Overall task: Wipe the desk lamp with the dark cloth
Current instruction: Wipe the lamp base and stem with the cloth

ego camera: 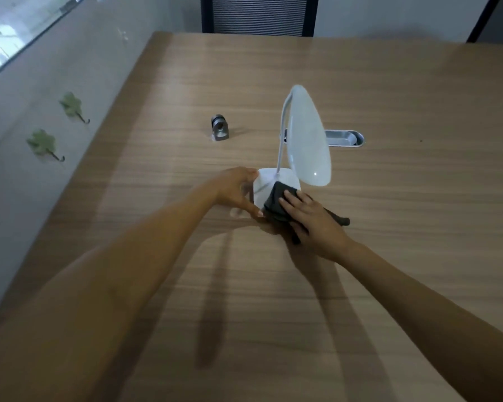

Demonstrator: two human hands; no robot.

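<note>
A white desk lamp (pixel 307 137) stands on the wooden table (pixel 389 97), with a thin curved neck and a large oval head tilted over its rounded square base. My left hand (pixel 238 190) grips the left edge of the base. My right hand (pixel 312 220) presses a dark cloth (pixel 275 203) flat onto the base's near right part, fingers spread over it. A tail of the cloth trails onto the table to the right of my hand.
A small metal cylinder-shaped object (pixel 219 131) stands left of the lamp. An oval metal cable port (pixel 344 138) is set into the table behind the lamp head. A mesh-backed chair (pixel 259 14) stands at the far edge. The wall with two green hooks (pixel 42 144) runs along the left.
</note>
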